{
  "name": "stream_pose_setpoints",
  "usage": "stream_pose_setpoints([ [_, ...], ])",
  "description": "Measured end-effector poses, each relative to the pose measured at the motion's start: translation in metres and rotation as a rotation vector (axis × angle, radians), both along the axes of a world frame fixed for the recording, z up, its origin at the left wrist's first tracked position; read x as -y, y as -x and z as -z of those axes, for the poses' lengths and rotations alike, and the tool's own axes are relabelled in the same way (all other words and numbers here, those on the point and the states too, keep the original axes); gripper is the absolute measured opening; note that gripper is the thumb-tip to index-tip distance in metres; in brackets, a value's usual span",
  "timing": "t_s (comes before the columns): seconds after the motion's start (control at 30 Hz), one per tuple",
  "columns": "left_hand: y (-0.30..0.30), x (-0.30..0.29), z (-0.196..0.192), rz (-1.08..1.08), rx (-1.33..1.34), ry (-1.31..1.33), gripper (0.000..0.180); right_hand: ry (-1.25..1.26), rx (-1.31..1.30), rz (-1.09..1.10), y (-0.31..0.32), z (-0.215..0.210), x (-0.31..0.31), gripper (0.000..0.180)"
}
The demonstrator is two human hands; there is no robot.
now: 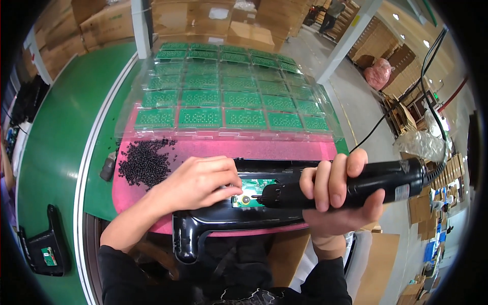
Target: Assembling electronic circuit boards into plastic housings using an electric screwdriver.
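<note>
A: Largest first. What is recorded for the worktop point(61, 127)?

B: A green surface is seen, with a pink mat point(284, 150) laid on it. A clear tray of green circuit boards point(223, 96) is set across the far part of the mat. Stacked cardboard boxes point(203, 18) are noted beyond it.

A: And the workpiece?

B: A black plastic housing point(203, 223) is laid at the near edge of the mat, with a small green board point(254, 189) seated in it.

A: Hand poses?

B: The right hand point(338, 193) is closed fully around a black electric screwdriver point(356, 185), held nearly level; its tip is brought to the small board. The left hand point(201, 182) is laid palm down on the housing, fingers curled, just left of the board; whether anything is pinched cannot be told.

A: Smaller items?

B: A heap of black screws point(145, 161) is seen on the mat, near the left hand. A second black housing point(46, 249) is lying well apart at lower left. The board is partly hidden by the left fingers.
</note>
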State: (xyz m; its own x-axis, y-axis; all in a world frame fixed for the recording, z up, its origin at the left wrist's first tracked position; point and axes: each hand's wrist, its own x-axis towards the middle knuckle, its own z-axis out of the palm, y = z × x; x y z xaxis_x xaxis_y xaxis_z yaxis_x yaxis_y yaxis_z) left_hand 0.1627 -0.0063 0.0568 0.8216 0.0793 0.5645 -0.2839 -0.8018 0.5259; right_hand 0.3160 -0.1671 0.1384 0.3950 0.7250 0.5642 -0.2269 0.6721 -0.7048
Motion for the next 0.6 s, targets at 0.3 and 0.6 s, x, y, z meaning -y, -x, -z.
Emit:
stream_pose_setpoints([
  [0.3, 0.002, 0.005, -0.003, 0.044, 0.102, 0.017, 0.015, -0.025, 0.019, 0.073, 0.015, 0.000, -0.006, 0.044],
  [0.6, 0.003, 0.009, 0.000, 0.029, 0.104, 0.007, 0.018, -0.021, 0.060, 0.076, 0.021, 0.002, -0.008, 0.044],
])
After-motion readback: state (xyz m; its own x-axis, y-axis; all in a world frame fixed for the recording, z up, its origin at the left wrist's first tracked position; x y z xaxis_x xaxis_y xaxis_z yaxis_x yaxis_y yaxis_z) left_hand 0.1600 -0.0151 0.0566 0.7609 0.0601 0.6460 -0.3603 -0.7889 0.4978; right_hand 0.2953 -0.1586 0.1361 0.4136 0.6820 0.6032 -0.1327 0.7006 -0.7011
